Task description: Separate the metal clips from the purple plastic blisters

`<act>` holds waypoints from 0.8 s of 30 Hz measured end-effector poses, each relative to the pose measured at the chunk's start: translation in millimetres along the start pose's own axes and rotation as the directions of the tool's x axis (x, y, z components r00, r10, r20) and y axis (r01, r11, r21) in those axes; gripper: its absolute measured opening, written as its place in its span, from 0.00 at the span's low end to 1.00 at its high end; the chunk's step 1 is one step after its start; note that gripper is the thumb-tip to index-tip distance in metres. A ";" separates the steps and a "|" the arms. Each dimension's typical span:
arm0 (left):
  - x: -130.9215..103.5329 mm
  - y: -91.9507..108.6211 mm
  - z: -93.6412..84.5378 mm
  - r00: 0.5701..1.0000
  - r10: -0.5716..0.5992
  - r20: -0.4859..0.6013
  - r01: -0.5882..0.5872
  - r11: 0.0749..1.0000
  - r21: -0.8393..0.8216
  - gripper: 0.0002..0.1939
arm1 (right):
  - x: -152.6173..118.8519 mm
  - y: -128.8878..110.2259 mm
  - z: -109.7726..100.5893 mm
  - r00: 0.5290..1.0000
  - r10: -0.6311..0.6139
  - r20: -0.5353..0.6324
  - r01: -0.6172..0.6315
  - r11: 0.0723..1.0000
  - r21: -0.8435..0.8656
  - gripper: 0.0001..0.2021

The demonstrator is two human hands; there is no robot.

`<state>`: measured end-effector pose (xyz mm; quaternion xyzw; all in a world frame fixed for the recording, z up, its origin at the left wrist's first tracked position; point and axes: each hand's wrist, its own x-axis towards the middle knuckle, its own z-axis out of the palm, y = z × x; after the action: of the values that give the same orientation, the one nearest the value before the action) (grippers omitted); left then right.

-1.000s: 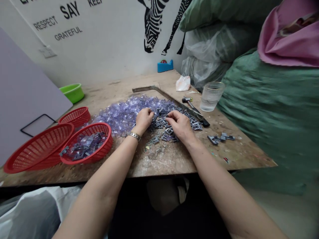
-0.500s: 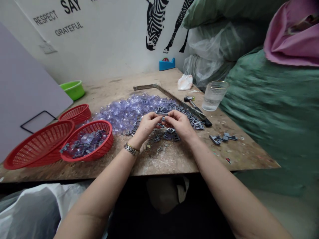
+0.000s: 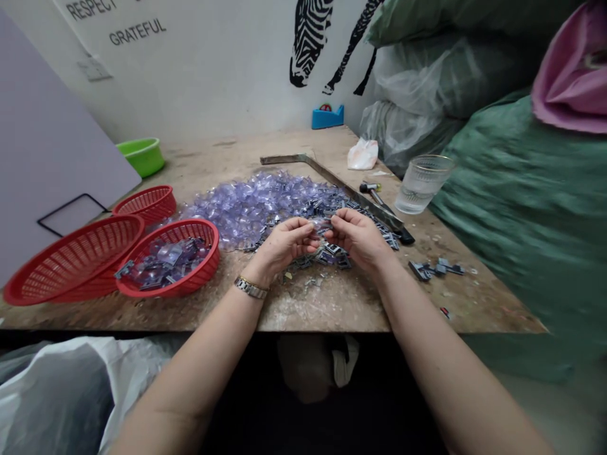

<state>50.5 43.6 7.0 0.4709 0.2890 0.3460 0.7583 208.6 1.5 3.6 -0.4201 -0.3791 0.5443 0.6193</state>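
Note:
My left hand (image 3: 290, 243), with a metal watch at its wrist, pinches a small clear plastic piece (image 3: 320, 224) over the front of the parts pile. On the other side, my right hand (image 3: 358, 237) has its thumb and fingers closed near that piece; what they grip is too small to make out. Behind my hands spreads a heap of clear purplish plastic parts (image 3: 241, 208). Grey plastic parts (image 3: 332, 253) lie below and between my hands.
Red baskets stand at the left, the nearest (image 3: 199, 272) holding mixed parts. A green bowl (image 3: 142, 158) is behind. At the right are a metal bar (image 3: 332, 180), a hammer, a glass (image 3: 422, 186) and loose grey parts (image 3: 434, 268).
My hands have drawn slightly apart, and the clear piece shows between them. The whole view has shifted a little.

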 end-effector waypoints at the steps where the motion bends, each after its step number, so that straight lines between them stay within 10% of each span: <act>1: -0.5 -0.6 -0.6 1.000 0.003 0.000 -0.003 1.000 0.000 0.09 | 0.4 0.9 -0.4 1.000 -0.003 0.000 0.003 1.000 -0.017 0.23; 16: -2.6 -0.8 -6.7 0.998 -0.001 0.058 0.001 1.000 0.015 0.11 | 3.0 6.9 -0.1 0.997 -0.070 -0.033 0.063 0.982 -0.180 0.20; 24: -1.6 -2.7 -3.2 0.992 0.083 -0.091 -0.082 0.997 0.017 0.07 | 5.1 12.4 2.4 0.950 -0.298 -0.098 0.236 0.886 -0.400 0.11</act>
<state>47.8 43.1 3.4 0.4709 0.3061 0.3965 0.7262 202.5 7.5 -7.1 -0.5179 -0.4824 0.3342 0.6223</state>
